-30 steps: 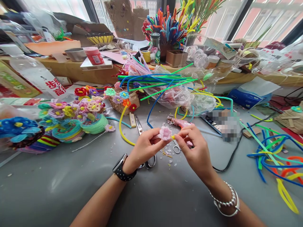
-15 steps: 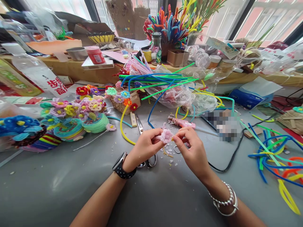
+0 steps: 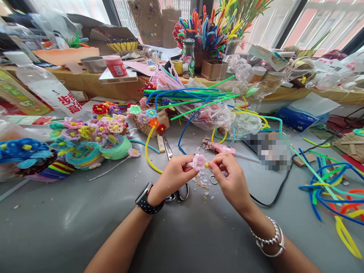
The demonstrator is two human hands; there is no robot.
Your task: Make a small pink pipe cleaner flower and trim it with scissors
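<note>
Between the thumb and fingers of my left hand (image 3: 179,173) is a pale pink fuzzy flower (image 3: 199,162), its petals facing right. My right hand (image 3: 229,176) pinches a small yellow fuzzy piece (image 3: 206,165) close to the flower's right side; whether the two touch I cannot tell. Under my left hand lies a pair of scissors (image 3: 168,149), partly hidden, with black handles (image 3: 182,193). A pink glue gun (image 3: 218,147) rests on the grey table just beyond my hands. Pink and yellow fuzz scraps (image 3: 202,183) are scattered below the flower.
Yarn-wrapped pots (image 3: 116,147) with fuzzy flowers stand at left, near a small woven basket (image 3: 148,127). Blue and green pipe cleaners (image 3: 193,93) lie on plastic bags at the back. A black cable (image 3: 274,201) and loose coloured pipe cleaners (image 3: 327,189) are at right.
My right hand has drawn slightly away from the flower, and more of the yellow piece shows at its fingertips. My left hand keeps its hold, with the flower turned a little.
</note>
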